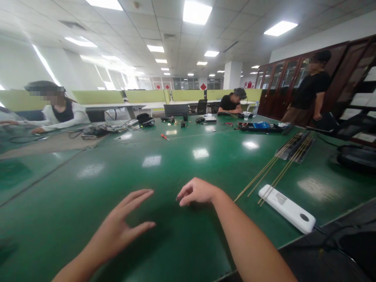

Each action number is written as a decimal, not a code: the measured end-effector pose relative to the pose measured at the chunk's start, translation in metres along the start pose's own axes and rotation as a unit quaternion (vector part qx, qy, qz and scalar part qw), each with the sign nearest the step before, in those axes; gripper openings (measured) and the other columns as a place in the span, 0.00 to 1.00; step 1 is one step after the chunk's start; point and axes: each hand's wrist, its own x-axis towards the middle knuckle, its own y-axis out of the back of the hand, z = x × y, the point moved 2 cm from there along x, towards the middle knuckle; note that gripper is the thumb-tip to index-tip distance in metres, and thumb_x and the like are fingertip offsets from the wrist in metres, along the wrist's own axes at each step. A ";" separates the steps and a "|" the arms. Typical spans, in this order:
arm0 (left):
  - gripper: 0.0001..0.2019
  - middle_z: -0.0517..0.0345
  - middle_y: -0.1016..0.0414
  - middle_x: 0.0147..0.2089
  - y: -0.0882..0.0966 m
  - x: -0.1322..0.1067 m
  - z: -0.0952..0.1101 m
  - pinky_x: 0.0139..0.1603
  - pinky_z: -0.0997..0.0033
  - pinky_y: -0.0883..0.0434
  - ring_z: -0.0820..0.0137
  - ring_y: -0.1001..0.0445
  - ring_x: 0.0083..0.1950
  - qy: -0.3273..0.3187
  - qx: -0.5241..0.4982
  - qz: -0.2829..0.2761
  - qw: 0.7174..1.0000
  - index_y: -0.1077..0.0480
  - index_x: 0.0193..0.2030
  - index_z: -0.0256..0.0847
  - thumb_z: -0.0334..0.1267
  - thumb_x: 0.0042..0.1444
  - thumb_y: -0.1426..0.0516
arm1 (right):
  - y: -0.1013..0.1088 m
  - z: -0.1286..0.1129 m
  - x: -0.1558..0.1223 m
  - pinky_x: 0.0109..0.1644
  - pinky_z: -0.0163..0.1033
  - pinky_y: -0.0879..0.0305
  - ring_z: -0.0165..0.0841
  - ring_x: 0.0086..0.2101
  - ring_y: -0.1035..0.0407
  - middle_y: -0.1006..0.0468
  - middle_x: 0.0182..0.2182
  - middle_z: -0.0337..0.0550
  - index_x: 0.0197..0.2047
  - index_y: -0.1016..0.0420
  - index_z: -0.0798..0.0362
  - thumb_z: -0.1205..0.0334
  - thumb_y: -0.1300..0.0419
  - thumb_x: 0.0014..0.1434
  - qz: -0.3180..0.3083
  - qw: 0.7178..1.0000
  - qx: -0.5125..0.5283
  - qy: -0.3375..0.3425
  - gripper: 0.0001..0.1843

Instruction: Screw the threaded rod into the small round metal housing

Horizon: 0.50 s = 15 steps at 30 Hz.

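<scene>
My left hand [123,225] hovers flat over the green table [176,172] with its fingers spread and nothing in it. Just to its right, my right hand [195,192] is curled into a pinch, fingertips pointing left and down at the table surface. A tiny dark item seems to sit at the fingertips, too small to name. The two hands are a short gap apart near the table's front edge.
A white power strip [289,209] lies right of my right arm, with several thin brass rods [276,166] across it. A red screwdriver [165,136], tools and cables lie at the far side. Three other people are at the far edges; wooden cabinets [282,86] stand at right.
</scene>
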 end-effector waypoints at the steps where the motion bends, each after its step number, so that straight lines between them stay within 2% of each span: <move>1: 0.33 0.57 0.32 0.62 -0.011 0.013 0.007 0.60 0.53 0.28 0.55 0.29 0.59 -0.020 -0.021 -0.023 0.999 0.38 0.64 0.61 0.50 0.51 0.35 | -0.001 -0.001 0.000 0.32 0.31 0.36 0.28 0.26 0.29 0.21 0.26 0.39 0.41 0.17 0.55 0.61 0.27 0.44 -0.008 1.000 0.012 0.003 0.19; 4: 0.19 0.55 0.28 0.57 -0.037 0.039 0.029 0.59 0.59 0.27 0.59 0.27 0.57 -0.053 -0.097 -0.055 0.992 0.28 0.55 0.56 0.45 0.56 0.38 | -0.003 -0.002 -0.001 0.32 0.32 0.37 0.28 0.26 0.31 0.22 0.25 0.37 0.39 0.17 0.56 0.61 0.26 0.42 -0.026 0.999 0.047 0.007 0.19; 6: 0.09 0.54 0.25 0.53 -0.048 0.047 0.039 0.55 0.63 0.26 0.62 0.25 0.52 -0.057 -0.146 -0.051 0.986 0.22 0.47 0.52 0.42 0.59 0.40 | -0.003 -0.002 0.000 0.32 0.32 0.38 0.28 0.26 0.31 0.22 0.24 0.36 0.37 0.17 0.56 0.61 0.27 0.41 -0.021 0.997 0.072 0.015 0.17; 8: 0.08 0.53 0.23 0.48 -0.056 0.049 0.043 0.51 0.64 0.25 0.64 0.23 0.48 -0.041 -0.180 -0.021 0.983 0.22 0.44 0.49 0.41 0.59 0.39 | -0.003 -0.002 0.001 0.34 0.32 0.38 0.27 0.26 0.32 0.23 0.24 0.35 0.35 0.18 0.57 0.62 0.27 0.41 -0.012 0.995 0.088 0.034 0.15; 11: 0.14 0.52 0.23 0.47 -0.060 0.050 0.041 0.45 0.66 0.24 0.64 0.24 0.45 -0.001 -0.208 0.030 0.978 0.24 0.49 0.46 0.42 0.55 0.37 | -0.003 -0.003 0.002 0.34 0.33 0.39 0.27 0.27 0.34 0.23 0.25 0.35 0.35 0.17 0.57 0.61 0.26 0.41 0.008 0.992 0.107 0.064 0.16; 13: 0.13 0.52 0.23 0.49 -0.061 0.050 0.038 0.44 0.67 0.24 0.63 0.24 0.46 0.016 -0.225 0.035 0.974 0.23 0.48 0.46 0.43 0.55 0.37 | -0.003 -0.003 0.003 0.34 0.33 0.40 0.27 0.27 0.34 0.23 0.25 0.36 0.36 0.17 0.57 0.61 0.26 0.40 0.022 0.990 0.122 0.071 0.18; 15: 0.09 0.52 0.23 0.50 -0.062 0.050 0.035 0.48 0.67 0.25 0.62 0.24 0.50 0.026 -0.241 0.029 0.970 0.21 0.42 0.46 0.44 0.56 0.38 | -0.004 -0.003 0.004 0.33 0.33 0.40 0.27 0.27 0.34 0.24 0.25 0.36 0.37 0.17 0.57 0.61 0.25 0.39 0.024 0.989 0.132 0.069 0.19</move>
